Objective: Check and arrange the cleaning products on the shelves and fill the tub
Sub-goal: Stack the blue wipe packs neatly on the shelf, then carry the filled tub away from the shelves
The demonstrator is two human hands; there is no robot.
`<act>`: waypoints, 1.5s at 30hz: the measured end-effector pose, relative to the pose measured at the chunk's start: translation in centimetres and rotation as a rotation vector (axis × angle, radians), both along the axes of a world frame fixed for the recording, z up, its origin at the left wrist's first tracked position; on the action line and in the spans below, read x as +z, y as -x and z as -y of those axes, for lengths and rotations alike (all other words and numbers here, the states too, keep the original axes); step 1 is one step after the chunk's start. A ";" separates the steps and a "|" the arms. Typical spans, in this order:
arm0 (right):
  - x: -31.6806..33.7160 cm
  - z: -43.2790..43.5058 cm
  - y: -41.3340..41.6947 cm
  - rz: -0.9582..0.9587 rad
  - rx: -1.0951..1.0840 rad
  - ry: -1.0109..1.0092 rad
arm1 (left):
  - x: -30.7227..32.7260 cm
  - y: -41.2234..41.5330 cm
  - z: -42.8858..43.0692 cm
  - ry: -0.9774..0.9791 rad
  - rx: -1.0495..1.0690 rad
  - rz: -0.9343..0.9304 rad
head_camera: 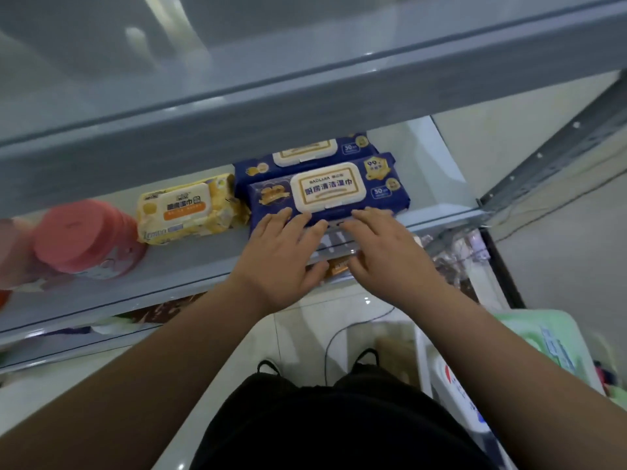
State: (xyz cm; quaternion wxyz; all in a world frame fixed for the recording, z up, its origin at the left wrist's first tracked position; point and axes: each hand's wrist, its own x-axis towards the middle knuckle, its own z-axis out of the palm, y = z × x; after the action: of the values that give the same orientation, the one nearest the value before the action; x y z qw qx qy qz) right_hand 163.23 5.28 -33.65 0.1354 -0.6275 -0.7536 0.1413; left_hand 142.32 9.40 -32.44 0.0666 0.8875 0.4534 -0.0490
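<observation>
Shelf (203, 259), right end: blue wipes pack (327, 193) lies flat at front, twin pack (305, 152) just behind. Soft film, prob light w/ some damp heft, slides easy; lid stiff. Left hand (281, 262), right hand (390, 252): fingers straight, spread, resting on its near edge. Best hold: short ends, not lid.

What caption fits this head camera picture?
Left hand and right hand touch the front blue wipes pack beside a yellow wipes pack on the shelf.

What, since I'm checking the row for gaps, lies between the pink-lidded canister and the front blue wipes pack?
The head view shows one yellow wipes pack between canister and blue pack.
</observation>
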 end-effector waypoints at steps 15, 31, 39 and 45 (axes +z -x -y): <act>-1.8 17.2 5.6 0.000 -0.480 0.154 | -1.4 0.4 6.8 0.161 -0.548 0.048; -2.8 38.3 1.4 -0.141 -0.979 0.309 | -2.7 -10.4 21.4 0.214 -0.979 -0.126; -5.3 45.7 -4.5 -0.289 -1.120 0.394 | -5.1 -17.6 27.4 0.259 -0.955 -0.203; -7.9 46.9 -7.1 -0.381 -1.178 0.462 | -7.0 -21.7 27.9 0.313 -0.940 -0.290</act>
State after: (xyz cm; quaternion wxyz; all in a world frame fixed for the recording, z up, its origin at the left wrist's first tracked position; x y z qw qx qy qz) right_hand 170.38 -41.59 -41.57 0.1826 -0.9119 -0.1974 0.3102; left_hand 164.00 -18.51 -39.41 0.1058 0.9589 -0.0027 -0.2634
